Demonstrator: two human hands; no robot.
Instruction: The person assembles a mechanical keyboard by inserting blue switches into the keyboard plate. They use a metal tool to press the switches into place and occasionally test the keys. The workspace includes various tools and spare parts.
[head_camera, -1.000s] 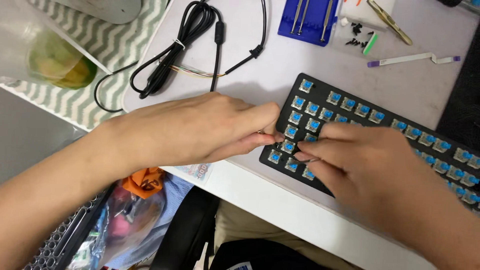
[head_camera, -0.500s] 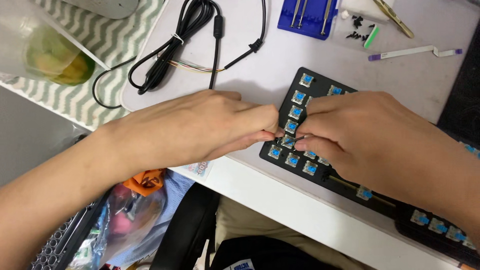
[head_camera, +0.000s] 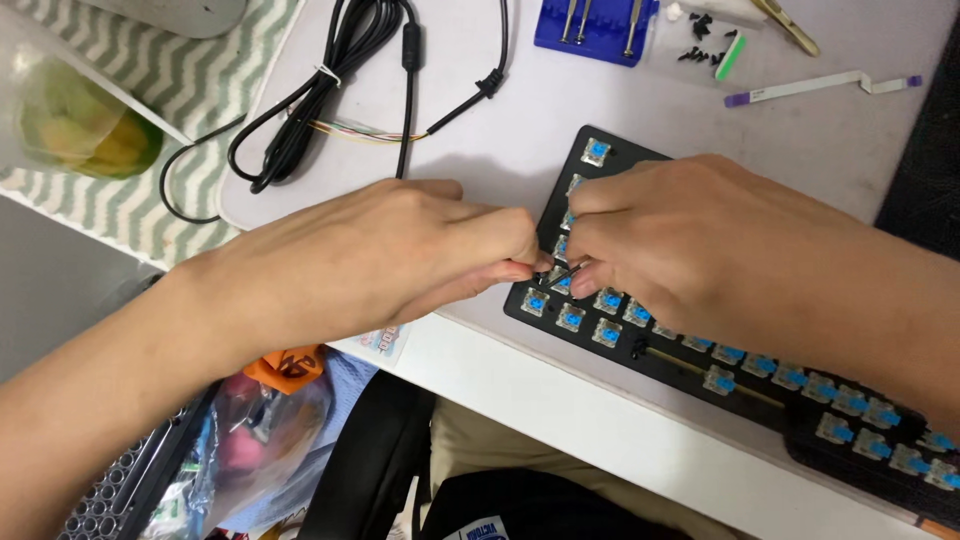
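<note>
head view: left hand (head_camera: 380, 250) and right hand (head_camera: 690, 240) pinched shut together on a small wire tool (head_camera: 558, 272) over the black keyboard (head_camera: 760, 380) with blue switches

Scene was evenly lit, soft indoor light, no hard glare. Pale desk mat (head_camera: 620, 120) at top centre read bright but not blown out. Weak shadows sat under the left hand (head_camera: 390, 255) and right hand (head_camera: 690, 240), darkest where they met mid-frame. Lower left of the frame was dimmer and soft. Keyboard (head_camera: 760, 370) switches stayed fairly sharp; slight motion blur at the fingertips.
</note>
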